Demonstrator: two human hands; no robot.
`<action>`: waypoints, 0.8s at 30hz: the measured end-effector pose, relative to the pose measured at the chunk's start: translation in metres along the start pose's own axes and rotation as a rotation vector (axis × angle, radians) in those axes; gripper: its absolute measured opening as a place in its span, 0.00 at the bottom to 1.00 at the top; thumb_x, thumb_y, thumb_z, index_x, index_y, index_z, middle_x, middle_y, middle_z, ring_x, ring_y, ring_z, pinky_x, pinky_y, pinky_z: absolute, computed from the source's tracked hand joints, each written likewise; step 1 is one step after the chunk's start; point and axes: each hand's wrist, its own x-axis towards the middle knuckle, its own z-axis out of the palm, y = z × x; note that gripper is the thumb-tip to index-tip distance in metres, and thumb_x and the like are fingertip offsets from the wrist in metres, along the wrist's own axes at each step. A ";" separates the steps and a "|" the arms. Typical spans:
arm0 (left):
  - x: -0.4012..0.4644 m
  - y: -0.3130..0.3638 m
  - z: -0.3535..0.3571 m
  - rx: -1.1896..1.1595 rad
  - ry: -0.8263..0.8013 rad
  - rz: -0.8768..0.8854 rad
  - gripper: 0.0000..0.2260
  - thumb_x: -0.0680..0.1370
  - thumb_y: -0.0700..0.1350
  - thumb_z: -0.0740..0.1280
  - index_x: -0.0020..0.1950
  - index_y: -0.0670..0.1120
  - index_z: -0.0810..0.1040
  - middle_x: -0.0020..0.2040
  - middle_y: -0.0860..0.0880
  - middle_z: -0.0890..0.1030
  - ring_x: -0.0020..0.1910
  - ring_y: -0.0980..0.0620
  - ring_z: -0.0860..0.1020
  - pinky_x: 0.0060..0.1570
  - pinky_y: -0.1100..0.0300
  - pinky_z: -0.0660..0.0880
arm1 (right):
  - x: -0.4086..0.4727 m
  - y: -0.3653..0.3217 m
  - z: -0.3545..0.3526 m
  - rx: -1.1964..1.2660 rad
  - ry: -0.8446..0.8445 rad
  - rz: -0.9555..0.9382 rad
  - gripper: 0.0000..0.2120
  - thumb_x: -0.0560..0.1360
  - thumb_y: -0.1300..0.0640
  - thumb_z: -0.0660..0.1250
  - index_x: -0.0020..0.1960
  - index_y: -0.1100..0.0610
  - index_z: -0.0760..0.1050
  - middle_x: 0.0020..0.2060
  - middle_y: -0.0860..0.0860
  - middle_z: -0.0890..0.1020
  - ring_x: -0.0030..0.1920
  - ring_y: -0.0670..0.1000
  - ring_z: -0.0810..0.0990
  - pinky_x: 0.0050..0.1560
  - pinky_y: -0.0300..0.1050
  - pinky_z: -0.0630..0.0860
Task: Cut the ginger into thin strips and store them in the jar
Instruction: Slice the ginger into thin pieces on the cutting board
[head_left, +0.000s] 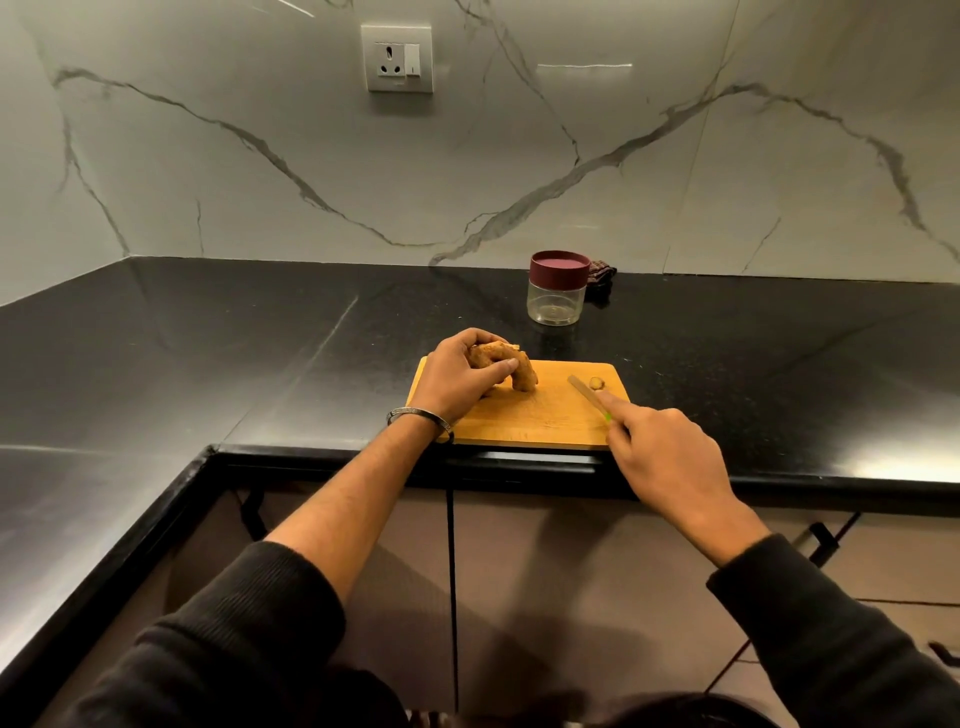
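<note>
Ginger root (511, 366) on wooden cutting board (524, 423), left side, near counter (260, 364) front edge. Left hand (457, 382) curled over root, pinning it down. Right hand (670, 457) grips knife (587, 391), index finger laid along the blade, tip resting on board by a small cut-off nub (597, 383). Jar (557, 294) w/ maroon lid on, behind board, well apart. Step: early cutting, no strips yet. Next: bring blade to root, slice thin; jar lid must come off before storing.

We see dim, warm light; glare streaks the glossy black stone surface (182, 332) at lower right, and frame edges bow outward.
</note>
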 end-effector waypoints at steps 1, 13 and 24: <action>0.000 0.000 0.000 -0.004 -0.004 -0.001 0.14 0.75 0.46 0.74 0.60 0.46 0.78 0.49 0.51 0.83 0.46 0.54 0.83 0.47 0.54 0.83 | 0.001 0.001 0.000 -0.011 -0.003 0.001 0.23 0.84 0.51 0.54 0.77 0.34 0.59 0.40 0.52 0.80 0.38 0.53 0.78 0.37 0.50 0.75; 0.002 0.000 -0.002 -0.069 0.003 -0.036 0.14 0.77 0.47 0.71 0.61 0.47 0.76 0.50 0.49 0.81 0.46 0.51 0.82 0.37 0.57 0.81 | 0.011 -0.016 0.008 0.137 0.123 -0.071 0.22 0.85 0.51 0.56 0.79 0.47 0.62 0.33 0.47 0.75 0.30 0.45 0.71 0.27 0.38 0.60; 0.007 -0.004 0.003 0.099 0.063 -0.088 0.16 0.76 0.55 0.71 0.57 0.48 0.74 0.49 0.51 0.79 0.47 0.54 0.79 0.45 0.61 0.79 | 0.023 -0.015 0.018 0.207 0.111 0.003 0.19 0.84 0.51 0.57 0.74 0.48 0.71 0.32 0.41 0.71 0.30 0.42 0.70 0.28 0.37 0.59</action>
